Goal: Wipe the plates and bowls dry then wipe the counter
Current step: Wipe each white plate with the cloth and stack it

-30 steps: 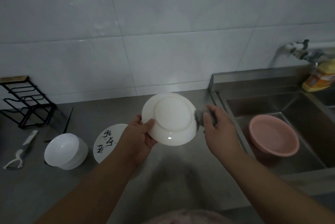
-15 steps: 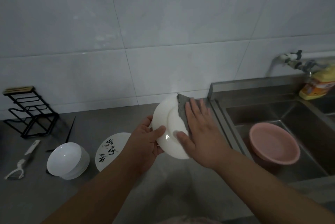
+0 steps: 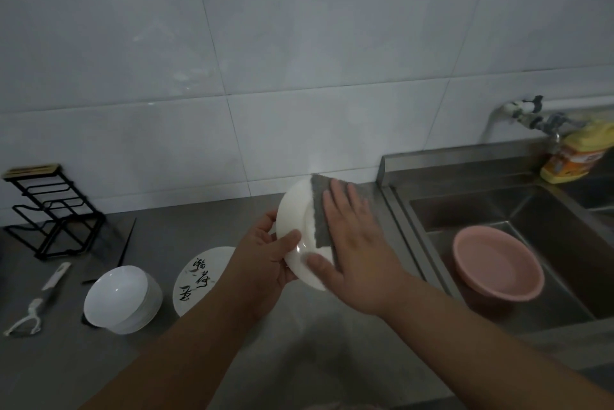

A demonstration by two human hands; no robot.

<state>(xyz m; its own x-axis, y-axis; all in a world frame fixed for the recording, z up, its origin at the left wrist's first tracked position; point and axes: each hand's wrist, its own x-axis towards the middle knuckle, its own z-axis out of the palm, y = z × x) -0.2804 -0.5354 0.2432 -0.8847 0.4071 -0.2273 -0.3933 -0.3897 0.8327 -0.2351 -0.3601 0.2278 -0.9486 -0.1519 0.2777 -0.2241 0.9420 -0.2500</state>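
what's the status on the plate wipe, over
Left hand grips white plate. Right hand presses grey cloth flat on it. Nothing in the way.

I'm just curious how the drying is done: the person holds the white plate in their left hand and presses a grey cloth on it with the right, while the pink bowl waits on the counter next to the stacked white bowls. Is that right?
Nearly. The head view shows the pink bowl in the sink, not on the counter by the stacked white bowls. The rest holds: left hand holds the white plate, right hand presses the grey cloth on it.
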